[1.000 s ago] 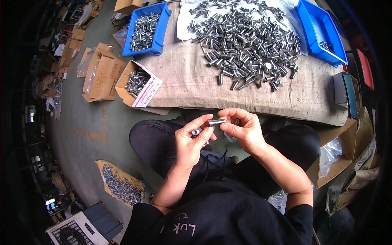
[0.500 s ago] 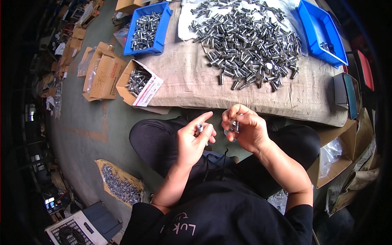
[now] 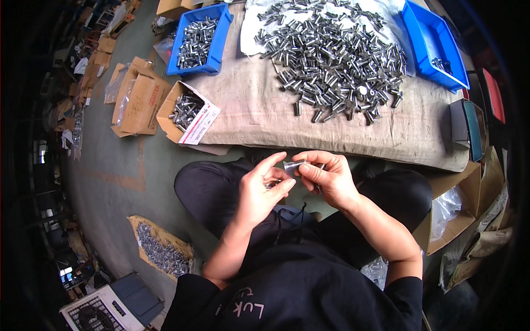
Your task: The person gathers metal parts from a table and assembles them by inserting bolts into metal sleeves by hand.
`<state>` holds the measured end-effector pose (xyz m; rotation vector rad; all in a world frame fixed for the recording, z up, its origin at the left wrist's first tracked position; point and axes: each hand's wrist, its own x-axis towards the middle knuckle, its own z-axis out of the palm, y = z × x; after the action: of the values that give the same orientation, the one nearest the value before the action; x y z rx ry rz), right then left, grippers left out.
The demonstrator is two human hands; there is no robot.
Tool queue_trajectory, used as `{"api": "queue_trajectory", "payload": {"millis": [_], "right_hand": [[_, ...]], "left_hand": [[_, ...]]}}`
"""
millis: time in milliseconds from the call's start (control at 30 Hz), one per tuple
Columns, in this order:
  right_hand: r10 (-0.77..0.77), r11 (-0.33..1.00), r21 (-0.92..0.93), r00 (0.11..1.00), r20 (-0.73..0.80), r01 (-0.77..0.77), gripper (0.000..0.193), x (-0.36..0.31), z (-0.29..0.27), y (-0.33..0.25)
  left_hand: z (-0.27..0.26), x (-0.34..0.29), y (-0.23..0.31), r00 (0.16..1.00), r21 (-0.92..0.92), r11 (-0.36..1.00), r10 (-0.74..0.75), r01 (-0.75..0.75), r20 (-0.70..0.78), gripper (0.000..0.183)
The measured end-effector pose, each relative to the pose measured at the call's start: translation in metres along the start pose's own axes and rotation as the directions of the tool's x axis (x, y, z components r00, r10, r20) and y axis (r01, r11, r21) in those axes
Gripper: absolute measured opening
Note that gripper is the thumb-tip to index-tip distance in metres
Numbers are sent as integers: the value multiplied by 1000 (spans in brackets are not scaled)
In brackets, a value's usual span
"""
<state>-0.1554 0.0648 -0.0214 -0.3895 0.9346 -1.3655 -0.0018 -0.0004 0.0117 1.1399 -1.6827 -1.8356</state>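
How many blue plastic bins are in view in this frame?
2. One blue bin sits at the burlap mat's far left corner, filled with metal parts. The other blue bin is at the far right, nearly empty. More could lie outside the view.

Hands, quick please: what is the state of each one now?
Left hand: closed on small metal parts in its palm.
Right hand: fingers pinch a small metal sleeve.
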Motion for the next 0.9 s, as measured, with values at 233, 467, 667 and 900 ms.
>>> {"api": "queue_trajectory", "payload": {"millis": [233,467,667,900], "right_hand": [[-52,994,-96,999,10,53,21,-1,5,0],[-43,994,-96,999,6,43,22,0,5,0],[-39,998,-58,999,-9,38,23,0,2,2],[-87,979,-183,996,-2,85,22,-2,5,1]], "left_hand": [[-4,2,-7,999,-321,946,-50,48,3,27],[-1,1,-5,997,-228,972,36,-51,-69,28],[0,3,-8,992,-241,963,102,-117,-75,30],[-5,3,-11,997,-308,951,-8,-14,-70,28]]}}
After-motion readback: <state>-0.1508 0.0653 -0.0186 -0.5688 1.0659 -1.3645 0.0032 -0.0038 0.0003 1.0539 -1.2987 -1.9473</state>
